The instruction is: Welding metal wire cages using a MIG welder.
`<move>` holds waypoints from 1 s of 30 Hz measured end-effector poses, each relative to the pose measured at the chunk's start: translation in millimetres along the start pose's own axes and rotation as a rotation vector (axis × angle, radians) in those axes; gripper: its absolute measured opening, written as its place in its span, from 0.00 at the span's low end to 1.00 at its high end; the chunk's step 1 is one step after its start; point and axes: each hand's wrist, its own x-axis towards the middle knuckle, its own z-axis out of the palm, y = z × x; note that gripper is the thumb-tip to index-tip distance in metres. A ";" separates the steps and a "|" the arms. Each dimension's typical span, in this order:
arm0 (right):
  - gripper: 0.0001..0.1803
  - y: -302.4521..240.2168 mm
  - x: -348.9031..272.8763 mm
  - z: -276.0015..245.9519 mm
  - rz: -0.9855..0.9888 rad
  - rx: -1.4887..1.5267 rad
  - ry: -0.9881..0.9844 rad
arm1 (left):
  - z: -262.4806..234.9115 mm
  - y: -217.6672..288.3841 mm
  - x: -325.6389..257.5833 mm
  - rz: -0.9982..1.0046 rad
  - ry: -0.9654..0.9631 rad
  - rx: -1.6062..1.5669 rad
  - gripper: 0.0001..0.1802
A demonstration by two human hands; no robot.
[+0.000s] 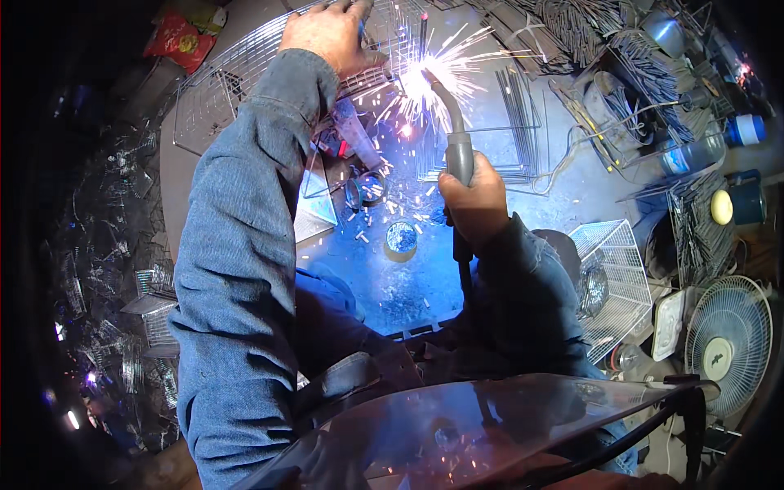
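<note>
My right hand is wrapped round the grip of a welding torch. The torch's curved neck points up and away from me, and a bright arc throws sparks at its tip. At the top left, my left hand grips the edge of a wire rack made of thin crossed metal rods. Its thumb reaches toward the arc, and its fingertips are partly cut off by the upper edge. Glare hides the exact spot where the torch meets the metal.
Bent wire frames lie right of the arc. A small round tin and scattered white stubs are on the table nearer me. A wire basket and a fan stand at right. A clear visor crosses the lower view.
</note>
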 end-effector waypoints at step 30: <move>0.09 -24.9 -9.2 -22.5 0.122 0.384 -0.149 | 13.2 -7.6 -2.7 0.023 0.110 0.087 0.46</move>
